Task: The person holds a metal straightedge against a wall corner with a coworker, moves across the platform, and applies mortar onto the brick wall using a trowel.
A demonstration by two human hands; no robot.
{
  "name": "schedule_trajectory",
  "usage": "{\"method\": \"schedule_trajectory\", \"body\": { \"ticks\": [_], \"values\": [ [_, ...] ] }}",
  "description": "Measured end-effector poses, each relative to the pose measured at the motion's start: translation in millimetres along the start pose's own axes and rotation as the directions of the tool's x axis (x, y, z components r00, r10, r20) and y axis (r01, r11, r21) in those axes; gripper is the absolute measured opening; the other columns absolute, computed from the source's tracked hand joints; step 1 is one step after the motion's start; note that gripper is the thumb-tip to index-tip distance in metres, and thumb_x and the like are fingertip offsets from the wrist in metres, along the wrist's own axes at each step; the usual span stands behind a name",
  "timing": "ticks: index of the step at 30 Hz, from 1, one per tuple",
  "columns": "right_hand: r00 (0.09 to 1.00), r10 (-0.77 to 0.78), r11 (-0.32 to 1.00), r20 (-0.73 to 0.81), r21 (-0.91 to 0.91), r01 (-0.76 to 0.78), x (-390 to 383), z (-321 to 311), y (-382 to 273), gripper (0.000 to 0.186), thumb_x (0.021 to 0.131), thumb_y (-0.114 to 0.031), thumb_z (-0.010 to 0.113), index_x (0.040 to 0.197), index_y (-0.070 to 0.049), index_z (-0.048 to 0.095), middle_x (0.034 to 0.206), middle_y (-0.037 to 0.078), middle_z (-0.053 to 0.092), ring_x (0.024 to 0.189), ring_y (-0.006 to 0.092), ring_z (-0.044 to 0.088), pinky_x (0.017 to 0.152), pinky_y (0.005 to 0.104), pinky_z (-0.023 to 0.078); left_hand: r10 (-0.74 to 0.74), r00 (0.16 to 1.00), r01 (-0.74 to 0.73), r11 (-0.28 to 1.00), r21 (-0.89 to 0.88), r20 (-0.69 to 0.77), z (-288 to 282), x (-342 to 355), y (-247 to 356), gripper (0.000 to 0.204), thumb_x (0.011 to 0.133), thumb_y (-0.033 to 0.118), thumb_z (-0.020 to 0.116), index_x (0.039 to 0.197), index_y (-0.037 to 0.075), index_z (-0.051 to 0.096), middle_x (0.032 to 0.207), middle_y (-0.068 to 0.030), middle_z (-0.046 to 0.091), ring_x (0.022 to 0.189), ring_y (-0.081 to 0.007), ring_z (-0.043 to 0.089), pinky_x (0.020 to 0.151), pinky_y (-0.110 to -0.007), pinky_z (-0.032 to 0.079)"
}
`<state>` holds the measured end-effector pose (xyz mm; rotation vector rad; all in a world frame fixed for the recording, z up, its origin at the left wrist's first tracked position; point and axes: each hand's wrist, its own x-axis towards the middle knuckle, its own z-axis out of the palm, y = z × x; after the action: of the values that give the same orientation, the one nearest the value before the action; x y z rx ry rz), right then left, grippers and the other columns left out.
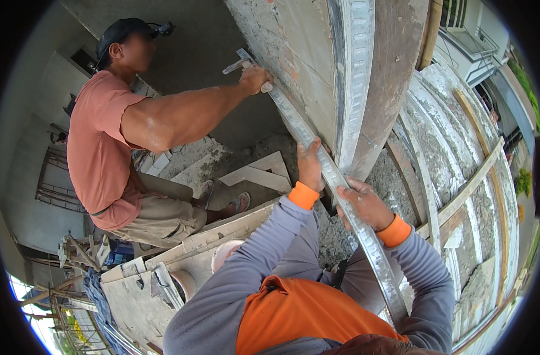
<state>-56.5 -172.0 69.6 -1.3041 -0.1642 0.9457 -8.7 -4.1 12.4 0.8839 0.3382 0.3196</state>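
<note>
A long, pale metal bar (370,245) with a row of slots slants from beside my body up to the wall. My left hand (310,167) grips its middle from the left, thumb up along its edge. Lower down, my right hand (366,204) is wrapped round the same bar from the right. The far end of the bar lies along the lower edge of the plastered wall (296,59). There, a co-worker's hand (255,78) holds a small hammer-like tool (236,65) against or just over the bar. An upright slotted metal strip (356,83) stands beyond my hands.
A wooden board (391,77) stands beside the upright strip. The co-worker (104,142) stands at the left, behind a plank ledge (163,257) holding buckets (184,283). A triangular wooden frame (261,171) lies near their feet. At right, rough cement-covered roofing (453,154) slopes away under timber battens (468,189).
</note>
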Motion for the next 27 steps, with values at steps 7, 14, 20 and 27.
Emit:
{"method": "schedule_trajectory", "body": {
  "ticks": [7, 14, 20, 27],
  "values": [
    [1.0, 0.007, 1.0, 0.011, -0.008, -0.007, -1.3, 0.8, -1.9, 0.035, 0.095, -0.026, 0.049, 0.126, -0.008, 0.047, 0.064, 0.007, 0.056, 0.042, 0.0166, 0.054, 0.04, 0.0279, 0.044, 0.004, 1.0, -0.004, 1.0, 0.015, -0.008, -1.2, 1.2, -1.4, 0.019, 0.089, 0.02, 0.057, 0.099, 0.009, 0.045, 0.069, -0.0052, 0.054, 0.055, -0.0149, 0.053, 0.05, -0.029, 0.045],
    [1.0, 0.011, 1.0, 0.011, -0.002, -0.011, -1.0, -0.1, -0.7, 0.036, 0.096, -0.026, 0.049, 0.127, -0.009, 0.047, 0.064, 0.007, 0.057, 0.042, 0.0166, 0.054, 0.04, 0.0279, 0.044, 0.004, 1.0, -0.004, 1.0, 0.002, 0.008, -2.4, 1.7, -2.4, 0.018, 0.089, 0.02, 0.057, 0.098, 0.009, 0.045, 0.069, -0.0052, 0.054, 0.055, -0.015, 0.054, 0.05, -0.029, 0.045],
    [1.0, -0.014, 1.0, 0.019, -0.01, 0.014, 1.5, -1.4, 2.5, 0.036, 0.096, -0.026, 0.049, 0.127, -0.008, 0.047, 0.064, 0.007, 0.057, 0.042, 0.0169, 0.055, 0.04, 0.0281, 0.044, -0.002, 1.0, 0.002, 1.0, -0.022, 0.012, -1.1, 1.2, -1.2, 0.018, 0.089, 0.02, 0.057, 0.097, 0.009, 0.045, 0.068, -0.0052, 0.053, 0.055, -0.0151, 0.053, 0.049, -0.03, 0.045],
    [1.0, 0.006, 1.0, 0.008, 0.0, -0.006, -0.9, 0.0, 0.7, 0.035, 0.096, -0.026, 0.049, 0.125, -0.008, 0.047, 0.064, 0.007, 0.057, 0.041, 0.0169, 0.055, 0.039, 0.0278, 0.043, -0.012, 1.0, 0.012, 1.0, -0.013, 0.01, -1.1, 0.4, -0.8, 0.017, 0.09, 0.02, 0.056, 0.097, 0.009, 0.045, 0.068, -0.0055, 0.053, 0.055, -0.0154, 0.053, 0.049, -0.03, 0.044]
  ]
}}
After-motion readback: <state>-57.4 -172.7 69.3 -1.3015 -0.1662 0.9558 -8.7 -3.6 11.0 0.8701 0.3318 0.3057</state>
